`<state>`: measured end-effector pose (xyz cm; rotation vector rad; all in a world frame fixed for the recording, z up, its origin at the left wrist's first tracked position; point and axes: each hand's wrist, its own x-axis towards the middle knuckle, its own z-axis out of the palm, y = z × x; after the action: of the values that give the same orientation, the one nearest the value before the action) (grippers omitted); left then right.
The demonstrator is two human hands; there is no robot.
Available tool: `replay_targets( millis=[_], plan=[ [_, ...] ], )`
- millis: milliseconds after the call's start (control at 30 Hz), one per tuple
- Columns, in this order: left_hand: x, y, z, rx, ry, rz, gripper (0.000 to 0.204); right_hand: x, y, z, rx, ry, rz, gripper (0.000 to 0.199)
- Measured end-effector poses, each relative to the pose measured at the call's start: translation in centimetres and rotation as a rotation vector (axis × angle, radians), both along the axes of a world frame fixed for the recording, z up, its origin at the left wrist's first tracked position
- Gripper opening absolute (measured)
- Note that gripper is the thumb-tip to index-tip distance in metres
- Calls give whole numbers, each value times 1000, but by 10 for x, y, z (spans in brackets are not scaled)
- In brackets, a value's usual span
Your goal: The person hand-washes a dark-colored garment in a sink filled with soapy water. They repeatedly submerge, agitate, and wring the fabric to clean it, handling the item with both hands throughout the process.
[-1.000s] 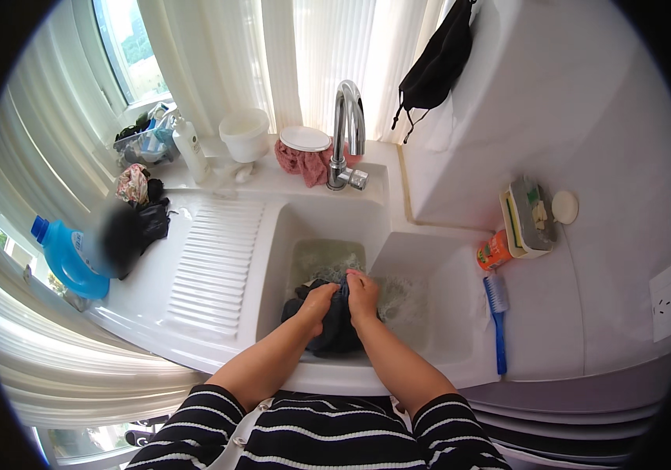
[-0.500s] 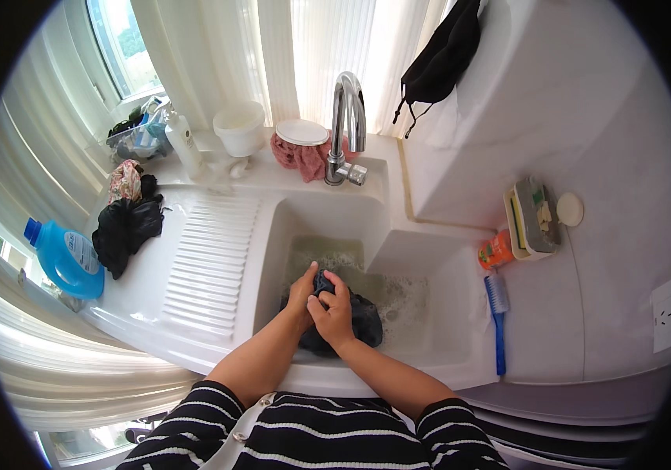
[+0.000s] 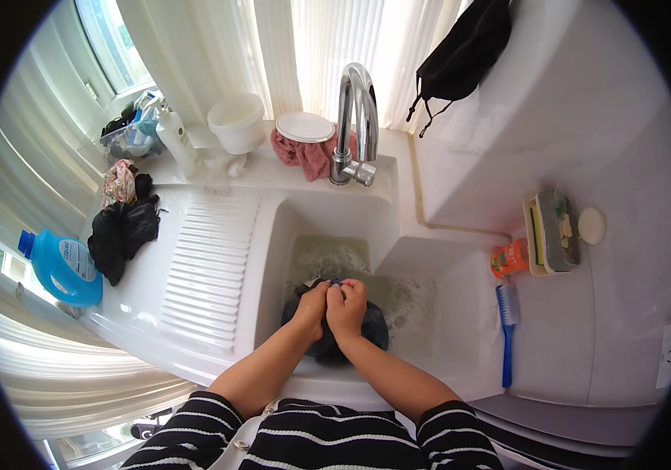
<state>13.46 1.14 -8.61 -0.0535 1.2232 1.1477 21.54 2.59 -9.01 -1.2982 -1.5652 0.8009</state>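
Observation:
Side by side over the soapy water, my left hand (image 3: 313, 306) and my right hand (image 3: 346, 306) are both closed on a dark wet garment (image 3: 375, 327). A bunched part of the cloth shows between my fingertips. The rest of it bulges out below and beside my hands, partly in the cloudy water (image 3: 406, 305) of the white sink (image 3: 273, 258). What kind of garment it is, I cannot tell. Its lower part is hidden by my hands and wrists.
A ribbed washboard (image 3: 212, 266) adjoins the sink on the left, with black cloth (image 3: 124, 235) and a blue detergent bottle (image 3: 65, 266) beyond it. Behind the sink rises a chrome faucet (image 3: 359, 117). On the right lie a blue brush (image 3: 506, 333), an orange container (image 3: 509, 258) and a sponge holder (image 3: 551, 235).
My hands have drawn level and lowered slightly, with knuckles now side by side on the garment. The whole view has shifted a little.

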Motion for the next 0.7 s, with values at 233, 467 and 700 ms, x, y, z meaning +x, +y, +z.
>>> replay_targets(
  millis=[233,467,700],
  plan=[
    [-76,85,40,-27,1473,-245,41,20,114,-7,-177,-260,-58,38],
    [-38,95,-81,10,1855,-502,44,-2,97,-93,-98,-842,147,37],
    [-46,128,-103,-95,1704,-767,39,-14,144,-107,-406,-841,287,37]
  ],
)
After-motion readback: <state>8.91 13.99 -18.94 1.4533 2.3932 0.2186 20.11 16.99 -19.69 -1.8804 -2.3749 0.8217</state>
